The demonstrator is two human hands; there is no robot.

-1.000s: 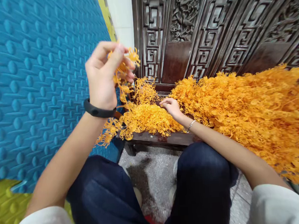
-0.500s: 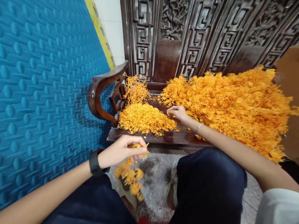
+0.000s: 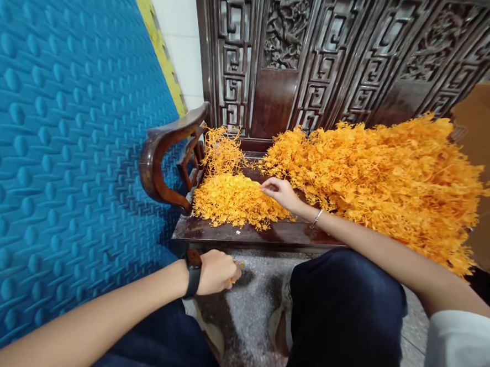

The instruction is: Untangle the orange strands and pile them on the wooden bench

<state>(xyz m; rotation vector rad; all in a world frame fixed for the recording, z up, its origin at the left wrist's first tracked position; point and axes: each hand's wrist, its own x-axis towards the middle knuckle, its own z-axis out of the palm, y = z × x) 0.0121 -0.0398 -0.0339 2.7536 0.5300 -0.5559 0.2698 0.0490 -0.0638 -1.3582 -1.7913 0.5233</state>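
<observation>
My left hand (image 3: 217,271), with a dark watch on the wrist, is closed low over the floor in front of the bench. Small orange bits show past its fingers; they belong to a strand of orange artificial flowers, now mostly hidden behind the hand. My right hand (image 3: 282,195) hovers at the right edge of a small pile of orange flower pieces (image 3: 233,201), thumb and forefinger curled together. Whatever those fingertips hold, if anything, is too small to make out. To the right of that hand rises a much larger heap of orange artificial flowers (image 3: 377,175).
Both piles lie on a dark wooden bench (image 3: 215,232) with a curved armrest (image 3: 150,167) and carved backrest (image 3: 275,101). Thin orange stems (image 3: 222,151) sit in its back corner. Cardboard (image 3: 484,163) stands at right, a blue foam mat (image 3: 68,150) at left.
My left hand has moved down and turned over, and the strand that dangled from it is mostly out of sight. My right hand has shifted slightly left, to the small pile's edge.
</observation>
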